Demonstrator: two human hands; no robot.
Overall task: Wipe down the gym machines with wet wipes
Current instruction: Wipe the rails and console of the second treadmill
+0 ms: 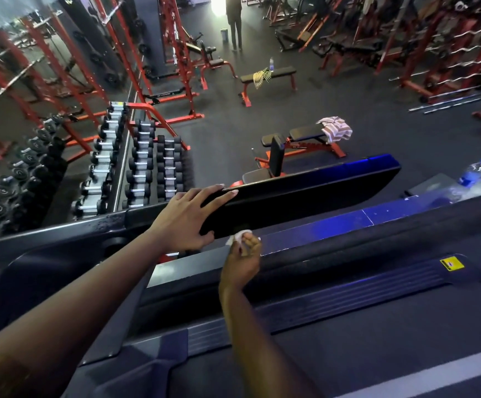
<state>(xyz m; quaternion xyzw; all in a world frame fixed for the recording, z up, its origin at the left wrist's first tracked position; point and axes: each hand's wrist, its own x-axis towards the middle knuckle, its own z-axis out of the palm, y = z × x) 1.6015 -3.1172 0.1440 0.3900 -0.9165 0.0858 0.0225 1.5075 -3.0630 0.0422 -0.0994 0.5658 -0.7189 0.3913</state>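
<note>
Wet wipe [237, 236] is sitting crumpled in the right hand [243, 259], whose curled fingers are pinching it right at the lower edge of the machine's black panel [305, 196]. The left hand [186, 222] is lying spread over the panel's left end, just above and left of the wipe. The panel's long axis is running from lower left to upper right; the bunched wipe is showing no clear direction.

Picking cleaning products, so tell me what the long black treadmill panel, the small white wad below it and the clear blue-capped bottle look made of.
Long black treadmill panel: probably hard plastic, smooth semi-gloss; blue light reflects along its top edge. Small white wad, pinched in the right hand: soft crumpled wipe, fabric or paper unclear. Clear blue-capped bottle: thin transparent plastic, seemingly; light shows through.
</note>
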